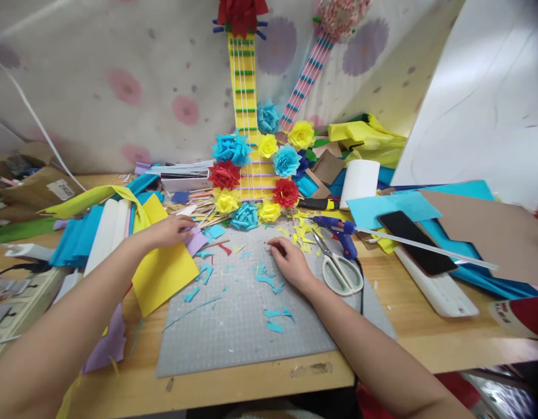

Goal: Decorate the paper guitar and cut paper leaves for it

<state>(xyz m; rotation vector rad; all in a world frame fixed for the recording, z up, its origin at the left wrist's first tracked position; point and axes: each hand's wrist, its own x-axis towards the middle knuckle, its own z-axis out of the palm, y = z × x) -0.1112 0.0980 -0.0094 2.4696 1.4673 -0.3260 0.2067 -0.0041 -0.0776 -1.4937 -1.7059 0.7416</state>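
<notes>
My left hand reaches over the yellow paper sheet, fingers stretched out and apart, beside a piece of purple paper and some thin wooden sticks. Above the grey cutting mat my right hand is closed, thumb and fingertips curled together. Whatever they pinch is too small to make out. Blue paper scraps are scattered on the mat. Scissors and a blue glue gun lie right of my right hand. Behind stands a yellow paper guitar decorated with paper flowers.
A pink guitar neck leans behind. On the right are a phone on a white case, brown cardboard and a red-and-white cup. Blue paper rolls and a power strip occupy the left.
</notes>
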